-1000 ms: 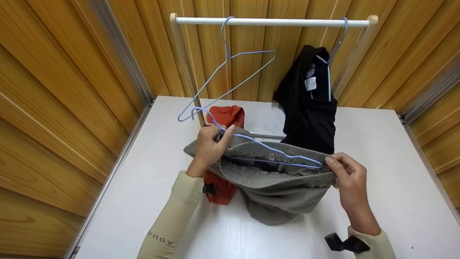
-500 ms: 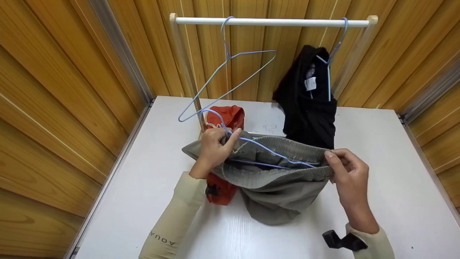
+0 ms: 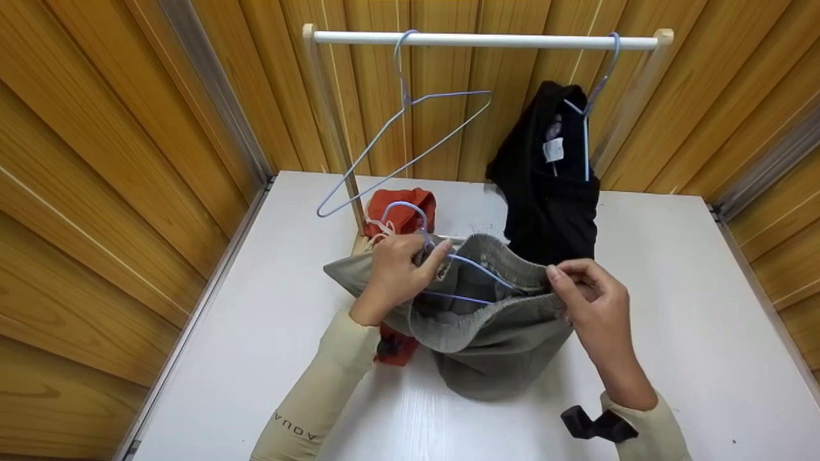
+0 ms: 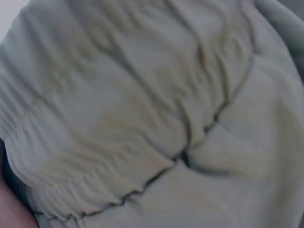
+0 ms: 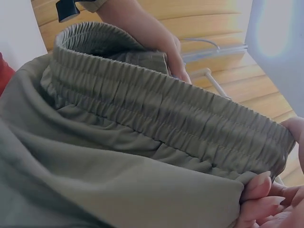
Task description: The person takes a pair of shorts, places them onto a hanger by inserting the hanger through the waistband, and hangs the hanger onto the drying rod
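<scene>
1. Left hand (image 3: 407,269) grips a hanger (image 3: 474,262) inside gray pants (image 3: 506,368) over the table (image 3: 256,269); right hand (image 3: 592,307) pinches their waistband (image 5: 128,95).
2. Black garment (image 3: 551,211) hangs from the rail (image 3: 500,41); gray pants, red garment (image 3: 395,202) not yet.

It's AQUA we can read here, dark capitals (image 3: 295,426) running along the left sleeve (image 3: 320,384), while the white tag (image 3: 553,150) in the black garment (image 3: 551,211) is too small to make out!

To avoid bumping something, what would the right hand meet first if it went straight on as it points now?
Past the gray waistband it pinches, the right hand would probably meet the black garment; depth is unclear.
</scene>
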Motion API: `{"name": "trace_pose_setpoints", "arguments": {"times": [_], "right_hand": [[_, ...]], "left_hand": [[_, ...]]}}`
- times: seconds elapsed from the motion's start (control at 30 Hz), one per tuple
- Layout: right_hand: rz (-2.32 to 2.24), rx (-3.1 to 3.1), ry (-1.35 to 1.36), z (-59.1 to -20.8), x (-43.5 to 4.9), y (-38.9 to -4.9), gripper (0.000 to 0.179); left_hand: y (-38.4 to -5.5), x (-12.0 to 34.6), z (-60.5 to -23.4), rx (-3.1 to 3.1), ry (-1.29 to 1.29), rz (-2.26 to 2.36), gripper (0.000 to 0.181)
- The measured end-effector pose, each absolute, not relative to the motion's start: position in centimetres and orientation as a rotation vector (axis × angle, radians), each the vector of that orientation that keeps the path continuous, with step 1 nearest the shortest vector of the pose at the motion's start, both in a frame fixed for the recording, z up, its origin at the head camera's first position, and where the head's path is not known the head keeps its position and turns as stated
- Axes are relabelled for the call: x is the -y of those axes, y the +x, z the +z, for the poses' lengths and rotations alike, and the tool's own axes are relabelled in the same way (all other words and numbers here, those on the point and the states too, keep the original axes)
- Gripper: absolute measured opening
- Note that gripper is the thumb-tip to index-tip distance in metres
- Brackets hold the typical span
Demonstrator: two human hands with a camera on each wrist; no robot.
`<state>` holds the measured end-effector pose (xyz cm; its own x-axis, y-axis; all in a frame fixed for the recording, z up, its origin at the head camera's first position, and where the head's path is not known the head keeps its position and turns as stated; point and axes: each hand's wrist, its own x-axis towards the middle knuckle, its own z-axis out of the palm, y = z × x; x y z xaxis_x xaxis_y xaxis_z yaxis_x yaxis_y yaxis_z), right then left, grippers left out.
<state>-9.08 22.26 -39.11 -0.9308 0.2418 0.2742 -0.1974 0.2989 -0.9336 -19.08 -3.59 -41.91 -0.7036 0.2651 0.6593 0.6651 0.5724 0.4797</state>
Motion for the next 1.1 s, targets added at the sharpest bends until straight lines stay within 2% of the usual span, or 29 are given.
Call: {"name": "trace_pose_setpoints", "arguments": {"times": [0.5,0.73,1.1], "right_hand": [[1.568,2.356,-0.067,-39.2,-20.7,-10.1,0.016],[1.297,2.503,-0.111,-39.7,-20.3,-11.0,0.023],[1.114,2.615,0.24,-40.0,-20.7,-10.7,0.04]], "left_hand": [[-18.5,2.6,-41.5,2.291,-0.782,-0.971,0.047],[-18.3,2.5,-41.5,2.222,-0.811,-0.967,0.048],[-18.7,2.9,-41.6,2.266,-0.782,-1.021,0.05]]}}
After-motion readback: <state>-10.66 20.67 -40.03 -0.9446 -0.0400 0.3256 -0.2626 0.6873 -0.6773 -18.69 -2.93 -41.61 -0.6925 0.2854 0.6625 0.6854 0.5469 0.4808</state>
